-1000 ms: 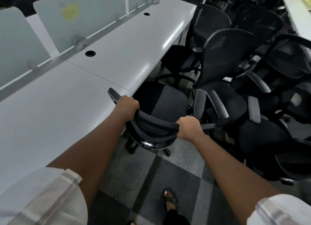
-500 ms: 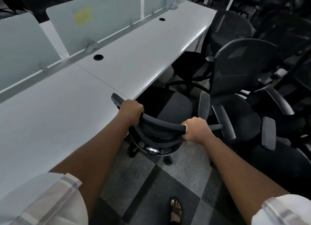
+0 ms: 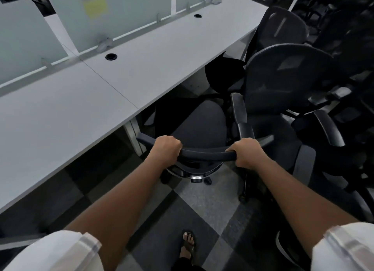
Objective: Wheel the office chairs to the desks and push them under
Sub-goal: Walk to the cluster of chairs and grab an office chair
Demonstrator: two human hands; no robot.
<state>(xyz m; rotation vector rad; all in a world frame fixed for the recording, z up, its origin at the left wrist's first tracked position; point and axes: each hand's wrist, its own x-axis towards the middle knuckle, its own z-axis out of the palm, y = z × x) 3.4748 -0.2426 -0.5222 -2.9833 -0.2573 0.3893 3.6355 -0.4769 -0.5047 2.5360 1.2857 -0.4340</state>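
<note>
A black office chair (image 3: pixel 199 125) stands in front of me, its seat partly under the edge of the long white desk (image 3: pixel 70 112). My left hand (image 3: pixel 166 148) grips the left part of the backrest's top bar. My right hand (image 3: pixel 248 154) grips the same bar further right. The chair's base and one caster show below the bar. Its front half is hidden under the desk top.
Several more black chairs (image 3: pixel 283 82) crowd tightly on the right and behind, one armrest (image 3: pixel 239 108) right beside my chair. Frosted divider panels (image 3: pixel 121 17) line the desk's far side. A desk leg (image 3: pixel 134 137) stands just left of the chair. My sandalled foot (image 3: pixel 188 244) is on the checkered carpet.
The chair has rolled forward and turned toward the desk, its seat now further under the top. Both hands keep their grip on the backrest bar.
</note>
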